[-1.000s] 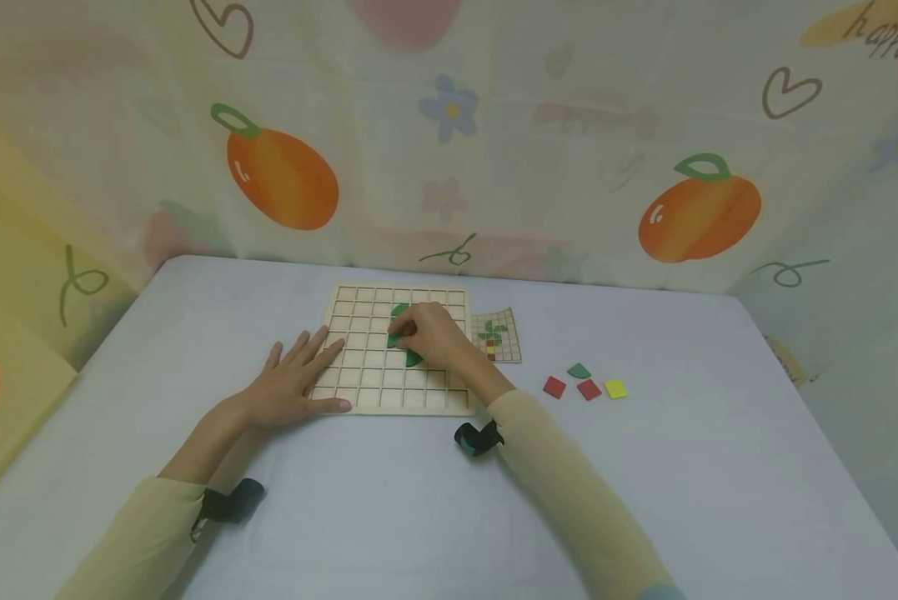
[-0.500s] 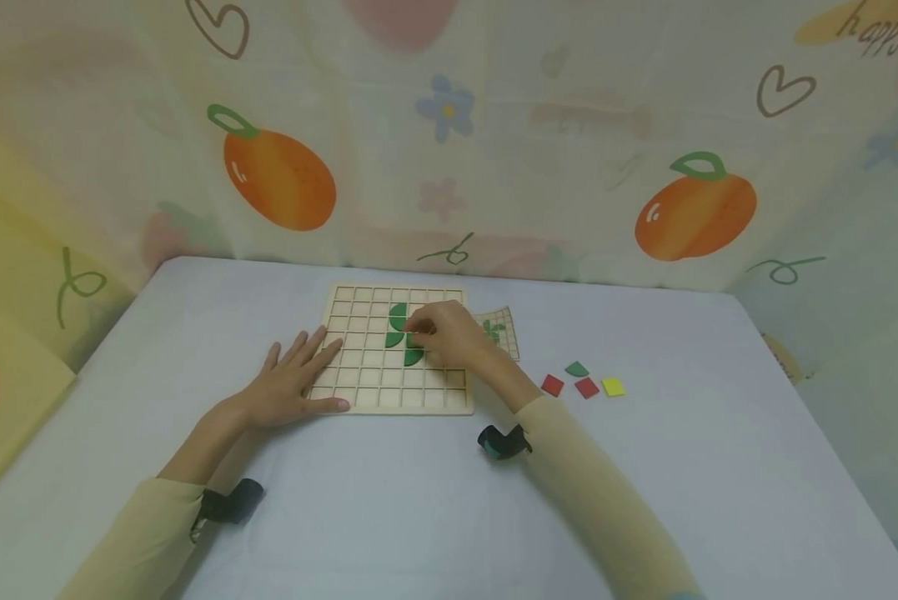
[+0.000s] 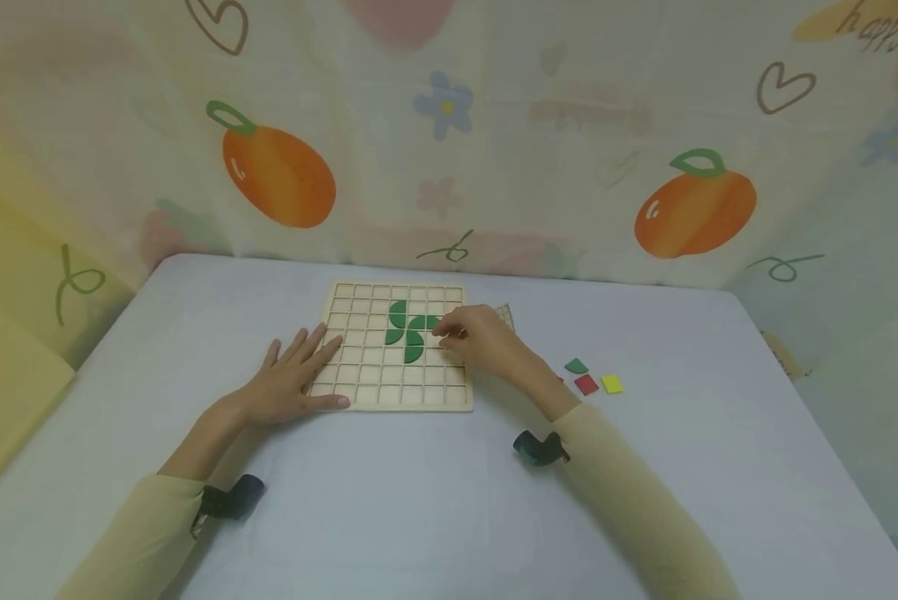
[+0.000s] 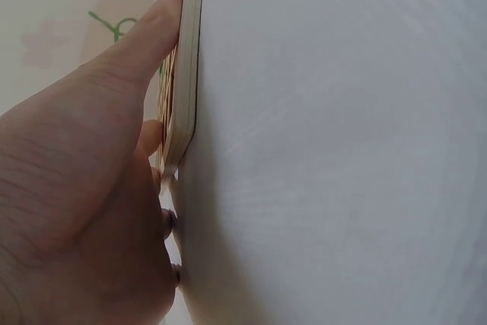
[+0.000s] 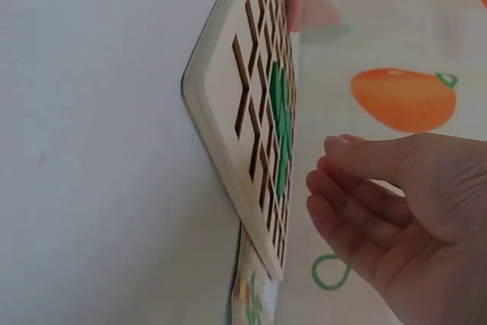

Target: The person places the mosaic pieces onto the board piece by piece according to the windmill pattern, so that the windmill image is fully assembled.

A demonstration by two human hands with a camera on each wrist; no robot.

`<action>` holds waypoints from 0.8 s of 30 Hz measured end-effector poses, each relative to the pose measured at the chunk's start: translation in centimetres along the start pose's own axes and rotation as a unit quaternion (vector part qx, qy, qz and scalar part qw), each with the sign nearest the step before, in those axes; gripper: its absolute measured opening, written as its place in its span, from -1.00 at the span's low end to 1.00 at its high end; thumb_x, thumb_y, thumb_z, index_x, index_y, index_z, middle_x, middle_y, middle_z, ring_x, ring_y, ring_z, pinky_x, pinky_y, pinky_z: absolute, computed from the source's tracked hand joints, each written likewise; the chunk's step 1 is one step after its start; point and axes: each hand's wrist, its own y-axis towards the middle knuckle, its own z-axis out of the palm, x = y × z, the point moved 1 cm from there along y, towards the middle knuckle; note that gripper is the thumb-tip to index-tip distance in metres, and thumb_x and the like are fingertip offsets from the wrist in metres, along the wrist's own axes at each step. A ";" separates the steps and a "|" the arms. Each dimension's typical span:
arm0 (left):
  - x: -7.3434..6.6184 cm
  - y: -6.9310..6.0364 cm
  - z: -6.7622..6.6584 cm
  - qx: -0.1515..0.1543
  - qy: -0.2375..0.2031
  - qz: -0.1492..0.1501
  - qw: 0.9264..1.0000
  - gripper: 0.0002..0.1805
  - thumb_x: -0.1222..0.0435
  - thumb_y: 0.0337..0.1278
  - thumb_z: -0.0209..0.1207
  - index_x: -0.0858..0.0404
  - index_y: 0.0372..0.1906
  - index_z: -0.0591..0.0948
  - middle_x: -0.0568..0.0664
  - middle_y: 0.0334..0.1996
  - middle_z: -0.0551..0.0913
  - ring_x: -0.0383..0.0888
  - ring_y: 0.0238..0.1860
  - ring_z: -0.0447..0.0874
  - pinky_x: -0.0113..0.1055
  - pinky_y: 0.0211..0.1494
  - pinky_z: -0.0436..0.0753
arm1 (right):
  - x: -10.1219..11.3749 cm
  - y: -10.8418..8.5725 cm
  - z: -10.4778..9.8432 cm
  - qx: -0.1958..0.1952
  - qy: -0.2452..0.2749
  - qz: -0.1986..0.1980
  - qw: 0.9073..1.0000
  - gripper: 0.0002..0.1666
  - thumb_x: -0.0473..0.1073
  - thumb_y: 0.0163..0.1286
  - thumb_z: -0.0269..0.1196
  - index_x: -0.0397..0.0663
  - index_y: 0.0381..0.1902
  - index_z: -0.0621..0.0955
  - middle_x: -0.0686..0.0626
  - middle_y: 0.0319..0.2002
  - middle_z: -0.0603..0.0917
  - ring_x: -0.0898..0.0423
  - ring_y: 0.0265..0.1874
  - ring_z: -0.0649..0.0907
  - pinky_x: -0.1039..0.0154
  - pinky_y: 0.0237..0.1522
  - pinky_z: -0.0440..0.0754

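Observation:
A wooden grid board (image 3: 377,398) lies on the white table with several green quarter-circle tiles (image 3: 413,346) in its middle cells. My left hand (image 3: 287,387) rests on the board's left edge with fingers spread; in the left wrist view its thumb (image 4: 148,43) lies along the board's near side. Over the board's right side hovers my right hand (image 3: 486,340), fingers loosely bent, beside the rightmost green tile (image 3: 432,322). In the right wrist view no tile shows between its thumb and fingers (image 5: 335,207).
A small pattern card (image 3: 505,315) sits right of the board, mostly behind my right hand. Farther right lie a loose green quarter-circle tile (image 3: 577,366), a red square tile (image 3: 587,384) and a yellow one (image 3: 612,384). Another red tile is mostly hidden by my right wrist.
My right hand has moved rightward across the board, uncovering the green tiles in the middle and covering most of the card. The left hand has stayed in place.

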 end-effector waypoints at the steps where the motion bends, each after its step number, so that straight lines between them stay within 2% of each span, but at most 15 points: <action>1: 0.0 0.0 0.0 0.000 0.000 0.000 1.000 0.12 -0.25 0.09 0.21 0.25 0.56 0.01 0.27 0.56 -0.23 0.31 0.52 -0.41 0.31 0.40 -0.44 | -0.2 -0.3 -0.3 -0.004 0.003 0.005 1.000 -0.79 -0.30 0.35 0.28 -0.19 -0.09 0.72 -0.05 -0.14 0.75 0.11 -0.18 0.67 0.24 0.00 0.59; 5: -0.1 0.0 -0.2 -0.002 0.004 -0.001 1.000 0.11 -0.25 0.09 0.21 0.26 0.56 0.01 0.27 0.55 -0.23 0.32 0.52 -0.40 0.32 0.40 -0.44 | -1.2 -1.3 -1.2 -0.018 0.007 0.017 1.000 -0.79 -0.29 0.33 0.30 -0.19 -0.09 0.72 -0.05 -0.16 0.75 0.09 -0.18 0.66 0.17 0.01 0.59; 7: -0.1 0.0 -0.3 -0.002 0.004 -0.003 1.000 0.11 -0.24 0.09 0.22 0.27 0.55 0.01 0.28 0.55 -0.22 0.33 0.52 -0.40 0.33 0.40 -0.43 | -1.7 -1.7 -1.5 -0.025 0.008 0.025 0.999 -0.79 -0.28 0.33 0.30 -0.19 -0.09 0.72 -0.04 -0.17 0.74 0.08 -0.18 0.66 0.16 -0.04 0.62; 15: -0.2 -0.1 -0.1 -0.003 -0.001 0.000 1.000 0.11 -0.24 0.08 0.23 0.27 0.55 0.03 0.30 0.55 -0.22 0.34 0.51 -0.39 0.34 0.40 -0.42 | -3.9 -3.5 -2.6 -0.047 -0.006 0.049 0.998 -0.75 -0.29 0.30 0.34 -0.24 -0.07 0.71 -0.09 -0.14 0.74 0.04 -0.15 0.68 0.13 -0.04 0.64; 24: -0.4 0.1 -0.3 0.006 -0.002 -0.005 1.000 0.12 -0.26 0.07 0.22 0.26 0.55 0.02 0.29 0.55 -0.23 0.34 0.51 -0.40 0.33 0.39 -0.44 | -6.2 -5.3 -4.2 -0.034 -0.029 0.109 0.993 -0.71 -0.25 0.37 0.28 -0.20 0.02 0.68 -0.12 -0.08 0.71 -0.04 -0.09 0.66 0.05 0.01 0.62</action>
